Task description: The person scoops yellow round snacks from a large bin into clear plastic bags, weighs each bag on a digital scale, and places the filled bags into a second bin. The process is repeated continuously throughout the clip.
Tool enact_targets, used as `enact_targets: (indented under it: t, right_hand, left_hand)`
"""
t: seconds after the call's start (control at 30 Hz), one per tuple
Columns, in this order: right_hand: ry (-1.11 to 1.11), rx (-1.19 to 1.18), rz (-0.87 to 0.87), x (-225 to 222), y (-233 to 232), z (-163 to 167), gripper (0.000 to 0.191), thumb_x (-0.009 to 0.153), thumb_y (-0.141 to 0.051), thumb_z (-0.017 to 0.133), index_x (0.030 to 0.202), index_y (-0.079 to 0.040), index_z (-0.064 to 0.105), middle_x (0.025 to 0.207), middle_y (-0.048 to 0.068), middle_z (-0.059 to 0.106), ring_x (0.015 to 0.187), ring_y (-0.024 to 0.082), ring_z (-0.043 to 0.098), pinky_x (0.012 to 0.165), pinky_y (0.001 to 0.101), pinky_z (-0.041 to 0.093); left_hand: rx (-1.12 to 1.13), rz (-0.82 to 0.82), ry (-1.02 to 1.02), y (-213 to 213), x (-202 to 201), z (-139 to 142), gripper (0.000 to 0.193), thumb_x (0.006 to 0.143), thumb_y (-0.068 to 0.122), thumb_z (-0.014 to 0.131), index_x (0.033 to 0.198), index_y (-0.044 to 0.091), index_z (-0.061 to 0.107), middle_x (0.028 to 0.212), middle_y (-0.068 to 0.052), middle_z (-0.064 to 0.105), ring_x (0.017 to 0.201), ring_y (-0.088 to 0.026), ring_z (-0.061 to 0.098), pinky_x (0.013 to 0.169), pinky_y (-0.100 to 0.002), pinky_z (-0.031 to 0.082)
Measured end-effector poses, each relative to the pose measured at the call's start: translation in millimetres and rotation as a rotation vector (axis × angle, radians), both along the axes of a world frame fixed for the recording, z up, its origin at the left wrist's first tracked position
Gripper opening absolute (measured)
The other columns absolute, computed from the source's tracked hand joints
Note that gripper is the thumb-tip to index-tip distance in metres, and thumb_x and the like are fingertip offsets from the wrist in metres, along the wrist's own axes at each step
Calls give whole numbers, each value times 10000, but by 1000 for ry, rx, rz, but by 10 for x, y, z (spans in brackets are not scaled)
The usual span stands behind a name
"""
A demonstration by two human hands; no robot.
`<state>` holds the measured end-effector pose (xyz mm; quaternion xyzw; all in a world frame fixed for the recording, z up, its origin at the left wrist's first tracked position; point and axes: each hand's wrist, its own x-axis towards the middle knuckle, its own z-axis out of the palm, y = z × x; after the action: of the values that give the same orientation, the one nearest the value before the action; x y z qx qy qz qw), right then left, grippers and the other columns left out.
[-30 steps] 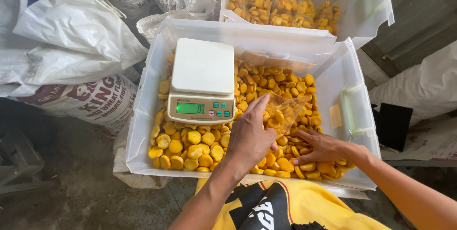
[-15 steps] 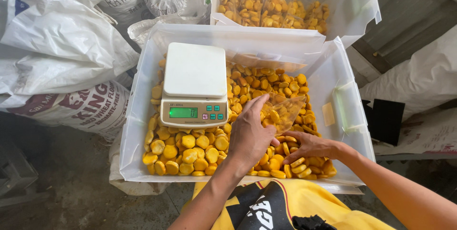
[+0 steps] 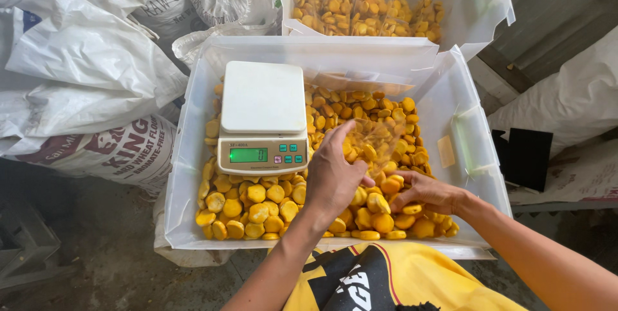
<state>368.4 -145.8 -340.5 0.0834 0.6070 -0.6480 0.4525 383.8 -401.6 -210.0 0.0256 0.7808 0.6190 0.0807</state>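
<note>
Left hand [image 3: 335,179]: forearm rising from the lower edge, back of hand uppermost, index finger extended, thumb and fingers pinched. Right hand [image 3: 428,194]: forearm entering from the lower right, palm down, fingers curled low, just right of the left hand.

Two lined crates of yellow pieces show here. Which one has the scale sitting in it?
The near crate, the one both hands reach into. The white scale rests on its yellow pieces. The far crate at the top holds pieces only.
</note>
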Motion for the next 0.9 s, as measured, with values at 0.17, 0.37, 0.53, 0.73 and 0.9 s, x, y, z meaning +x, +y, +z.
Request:
enact_targets:
  t: [0.17, 0.37, 0.53, 0.73, 0.9]
  right_hand:
    - [9, -101, -79, -28, -60, 270, 549, 701, 1, 802, 1208, -65, 602, 1050, 46, 707, 912, 128, 709, 826, 293, 608]
    - [422, -25, -228, -117, 16, 1349, 556, 655, -35, 807, 1185, -64, 644, 988, 57, 700, 655, 126, 684, 484, 277, 599]
    - [842, -33, -342, -126, -420, 1674, 447, 749, -23, 835, 1156, -58, 655, 1039, 54, 691, 802, 134, 703, 588, 293, 623]
    - [1428, 457, -80, -24, -815, 1357, 305, 796, -16, 880, 1053, -62, 721, 1104, 47, 692, 1139, 213, 656, 1202, 511, 368]
    - [1304, 547, 58, 100, -677, 1393, 368, 761, -65, 817, 1121, -104, 753, 1272, 41, 649, 1195, 195, 608, 978, 433, 538]
  left_hand:
    - [-24, 5, 45, -13, -67, -102, 690, 801, 29, 606, 1470, 23, 435, 1491, -150, 502, 670, -222, 799, 808, -309, 584]
    - [-156, 60, 429, 42, -43, -176, 792, 732, -15, 714, 1489, -24, 481, 1471, -192, 546, 1066, -284, 726, 910, -346, 586]
    - [30, -26, -10, 135, 31, -95, 745, 774, 8, 646, 1492, 40, 449, 1499, -105, 517, 853, -272, 815, 794, -292, 629]
    - [-81, 107, 154, 140, -37, -146, 735, 701, 73, 769, 1399, 28, 540, 1388, -145, 599, 1220, -289, 643, 971, -339, 549]
    - [-127, 65, 285, 232, 8, -277, 830, 655, 54, 785, 1429, -14, 496, 1472, -175, 539, 1330, -330, 562, 1099, -384, 453]
